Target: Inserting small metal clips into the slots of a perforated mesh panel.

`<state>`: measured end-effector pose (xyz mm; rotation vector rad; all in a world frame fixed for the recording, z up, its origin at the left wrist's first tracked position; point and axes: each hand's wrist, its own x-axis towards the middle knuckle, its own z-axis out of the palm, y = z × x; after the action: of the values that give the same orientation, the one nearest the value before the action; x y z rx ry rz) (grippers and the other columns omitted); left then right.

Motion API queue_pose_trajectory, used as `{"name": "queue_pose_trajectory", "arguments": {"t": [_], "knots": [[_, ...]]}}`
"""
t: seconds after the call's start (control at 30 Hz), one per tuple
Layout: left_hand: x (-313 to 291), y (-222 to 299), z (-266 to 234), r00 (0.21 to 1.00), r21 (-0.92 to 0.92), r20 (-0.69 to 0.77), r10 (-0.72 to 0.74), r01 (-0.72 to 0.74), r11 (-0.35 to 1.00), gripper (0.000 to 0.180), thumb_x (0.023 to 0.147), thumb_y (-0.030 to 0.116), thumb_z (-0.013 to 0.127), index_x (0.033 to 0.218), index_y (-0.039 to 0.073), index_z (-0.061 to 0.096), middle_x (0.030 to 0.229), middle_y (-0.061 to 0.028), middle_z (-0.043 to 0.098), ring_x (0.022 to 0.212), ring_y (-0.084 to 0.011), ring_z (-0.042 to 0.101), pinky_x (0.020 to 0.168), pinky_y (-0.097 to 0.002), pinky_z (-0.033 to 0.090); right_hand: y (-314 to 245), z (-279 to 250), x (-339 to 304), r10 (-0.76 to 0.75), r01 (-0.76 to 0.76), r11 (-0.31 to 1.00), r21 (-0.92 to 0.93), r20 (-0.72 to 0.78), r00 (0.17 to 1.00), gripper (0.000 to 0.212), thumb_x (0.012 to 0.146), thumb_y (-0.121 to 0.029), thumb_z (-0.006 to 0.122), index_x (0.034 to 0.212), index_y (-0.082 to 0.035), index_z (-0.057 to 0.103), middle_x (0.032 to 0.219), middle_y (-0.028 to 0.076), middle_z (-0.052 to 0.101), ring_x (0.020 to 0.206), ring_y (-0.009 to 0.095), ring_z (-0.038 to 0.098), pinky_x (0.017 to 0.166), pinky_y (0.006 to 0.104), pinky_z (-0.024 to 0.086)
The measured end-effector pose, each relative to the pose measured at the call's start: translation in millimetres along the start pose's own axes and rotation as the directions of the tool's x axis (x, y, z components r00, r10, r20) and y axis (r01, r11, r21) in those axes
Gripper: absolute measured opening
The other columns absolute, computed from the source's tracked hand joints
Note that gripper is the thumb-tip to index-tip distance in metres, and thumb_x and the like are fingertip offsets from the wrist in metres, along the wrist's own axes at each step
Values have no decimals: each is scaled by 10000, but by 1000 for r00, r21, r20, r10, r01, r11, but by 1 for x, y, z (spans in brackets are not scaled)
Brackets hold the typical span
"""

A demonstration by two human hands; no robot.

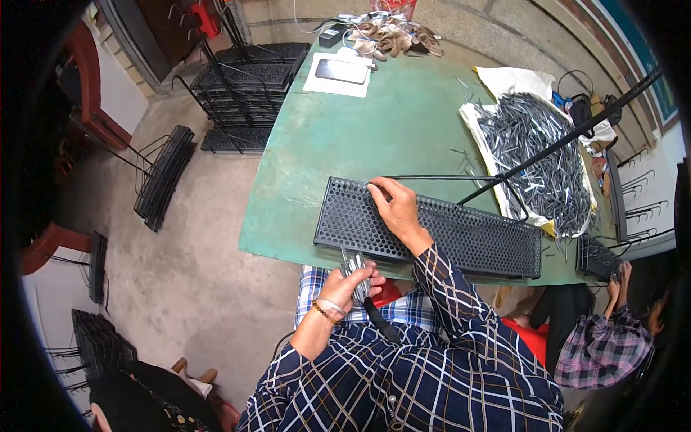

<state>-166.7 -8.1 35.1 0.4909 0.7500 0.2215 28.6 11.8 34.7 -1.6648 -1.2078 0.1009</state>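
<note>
One black rack lies along the table's near edge, its visible holes bare as far as we see. Our left hand grips a bundle of metal pins; our right hand touches the rack, whether pinching anything we cannot tell. With the pin pile so big, we judge much is left.

Beside the green table there is a grey, stained floor, at the back stands a wall of pale stone blocks, and at the upper left a dark doorway is visible.
</note>
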Motion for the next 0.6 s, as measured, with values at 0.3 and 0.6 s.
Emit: {"name": "queue_pose_trajectory", "arguments": {"t": [0.3, 0.6], "knots": [[-3, 1, -2, 1000, -6, -4, 3, -3, 1000, 214, 850, 76, 568, 1028, -37, 529, 882, -118, 598, 838, -249, 640, 651, -331, 567, 1, 3, -5, 34, -36, 999, -22, -67, 997, 135, 799, -105, 639, 880, 3, 639, 782, 120, 641, 623, 193, 609, 554, 284, 468], [-2, 5, 2, 1000, 37, 21, 0, -1, 999, 219, 855, 99, 574, 1039, -17, 550, 900, -118, 607, 822, -227, 638, 673, -326, 564, -4, -8, -8, -95, 97, 979, -180, 19, 995, 164, 800, -142, 629, 884, -2, 647, 806, 144, 619, 707, 296, 598, 623, 366, 470]]}}
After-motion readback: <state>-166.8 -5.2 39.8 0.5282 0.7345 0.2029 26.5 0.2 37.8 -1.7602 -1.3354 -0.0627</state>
